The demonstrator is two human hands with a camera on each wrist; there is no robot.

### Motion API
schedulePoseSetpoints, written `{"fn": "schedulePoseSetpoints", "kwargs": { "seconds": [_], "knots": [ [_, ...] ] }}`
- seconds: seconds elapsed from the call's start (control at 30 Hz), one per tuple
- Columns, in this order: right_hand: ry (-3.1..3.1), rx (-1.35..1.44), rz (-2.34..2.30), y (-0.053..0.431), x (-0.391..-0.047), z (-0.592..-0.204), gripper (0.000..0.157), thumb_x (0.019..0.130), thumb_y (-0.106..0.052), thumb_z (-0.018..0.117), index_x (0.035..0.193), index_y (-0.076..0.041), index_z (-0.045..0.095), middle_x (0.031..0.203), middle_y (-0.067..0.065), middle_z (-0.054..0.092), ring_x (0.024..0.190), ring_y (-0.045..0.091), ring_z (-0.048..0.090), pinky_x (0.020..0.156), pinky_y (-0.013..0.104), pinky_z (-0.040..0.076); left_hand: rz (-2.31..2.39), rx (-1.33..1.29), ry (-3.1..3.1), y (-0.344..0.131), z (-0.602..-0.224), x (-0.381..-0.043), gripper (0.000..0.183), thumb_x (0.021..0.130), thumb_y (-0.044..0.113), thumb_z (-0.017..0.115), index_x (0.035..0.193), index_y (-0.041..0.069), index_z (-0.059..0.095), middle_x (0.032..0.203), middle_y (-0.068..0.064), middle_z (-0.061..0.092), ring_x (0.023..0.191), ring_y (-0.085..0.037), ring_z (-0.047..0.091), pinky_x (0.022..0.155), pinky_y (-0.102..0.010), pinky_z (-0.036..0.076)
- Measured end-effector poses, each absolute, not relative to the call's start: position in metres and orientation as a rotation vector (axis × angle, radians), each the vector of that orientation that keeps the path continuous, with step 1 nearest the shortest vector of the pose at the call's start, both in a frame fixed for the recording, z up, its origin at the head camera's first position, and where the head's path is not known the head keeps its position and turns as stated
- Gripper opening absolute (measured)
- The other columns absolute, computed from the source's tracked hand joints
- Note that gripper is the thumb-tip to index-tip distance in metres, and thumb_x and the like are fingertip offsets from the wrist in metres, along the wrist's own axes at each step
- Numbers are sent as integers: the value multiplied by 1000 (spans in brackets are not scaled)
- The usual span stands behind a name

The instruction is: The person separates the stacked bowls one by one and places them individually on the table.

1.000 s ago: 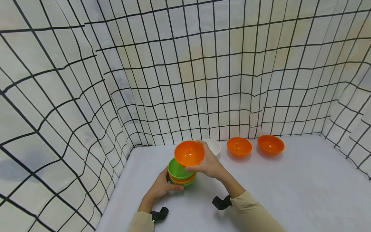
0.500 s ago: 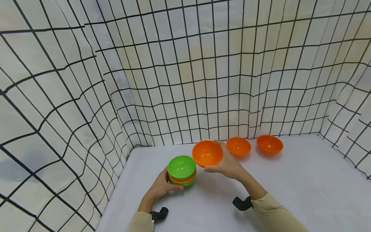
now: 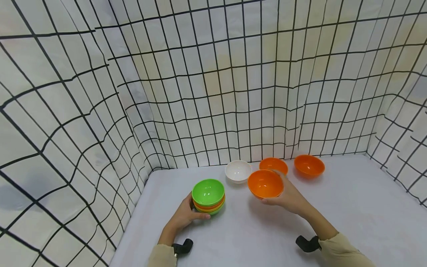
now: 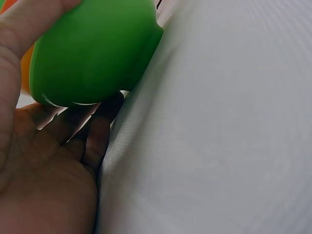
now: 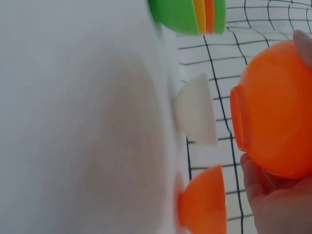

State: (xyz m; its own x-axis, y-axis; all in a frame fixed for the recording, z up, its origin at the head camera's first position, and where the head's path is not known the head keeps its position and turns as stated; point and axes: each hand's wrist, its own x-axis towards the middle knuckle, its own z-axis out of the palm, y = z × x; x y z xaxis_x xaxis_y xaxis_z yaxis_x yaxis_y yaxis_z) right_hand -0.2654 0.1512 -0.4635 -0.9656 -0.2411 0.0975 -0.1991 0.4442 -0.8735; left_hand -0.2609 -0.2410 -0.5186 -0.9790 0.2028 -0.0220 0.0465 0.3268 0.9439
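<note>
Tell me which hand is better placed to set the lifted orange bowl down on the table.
The right hand, I'd judge: it holds that orange bowl above the table, while the left hand is farther away, gripping the bowl stack.

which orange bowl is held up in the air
The glossy orange bowl in the right hand; two other orange bowls rest on the white tabletop, another sits within the green-topped stack.

Looks like glossy plastic on the raised bowl (image 3: pixel 265 184), catches bright glints inside! Shines just as smooth on the stack (image 3: pixel 208 197), gleams on the white bowl (image 3: pixel 238 172) too. Shows matt on the table (image 3: pixel 247 237), faintly ribbed like woven cloth. Creases as matt cloth on the right sleeve (image 3: pixel 345 252).
</note>
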Motion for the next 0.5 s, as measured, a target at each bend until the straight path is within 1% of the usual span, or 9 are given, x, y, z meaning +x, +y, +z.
{"fn": "schedulePoseSetpoints", "kwargs": {
  "seconds": [0.13, 0.3, 0.37, 0.5],
  "knots": [
    [2665, -385, -1573, 172, -261, -469, 105, 73, -43, 91, 153, -14, 30, 147, 10, 49, 130, 32, 51, 102, 51, 55, 1730, 246, 2442, -242, -519, -261, 105, 67, 18, 97, 155, 23, 39, 151, -1, 53, 146, -29, 44, 127, -57, 24],
    [2708, -330, -1509, 197, -256, -473, 111, 76, -45, 89, 158, -8, 24, 152, 16, 44, 133, 35, 48, 107, 61, 49, 1736, 236, 2441, -241, -518, -261, 106, 67, 17, 97, 155, 23, 39, 152, -1, 54, 147, -30, 43, 128, -57, 22],
    [2725, -321, -1490, 206, -255, -475, 110, 77, -45, 88, 158, -7, 24, 152, 16, 44, 133, 35, 48, 108, 64, 46, 1739, 227, 2441, -241, -518, -261, 106, 67, 16, 97, 155, 23, 39, 152, -1, 53, 148, -30, 42, 128, -58, 21],
    [2753, -318, -1471, 225, -254, -480, 103, 79, -44, 87, 155, -9, 28, 149, 14, 48, 131, 33, 49, 109, 62, 44, 1738, 216, 2442, -240, -517, -261, 107, 67, 16, 97, 156, 23, 39, 152, -1, 53, 148, -30, 42, 128, -57, 21]
  ]
}}
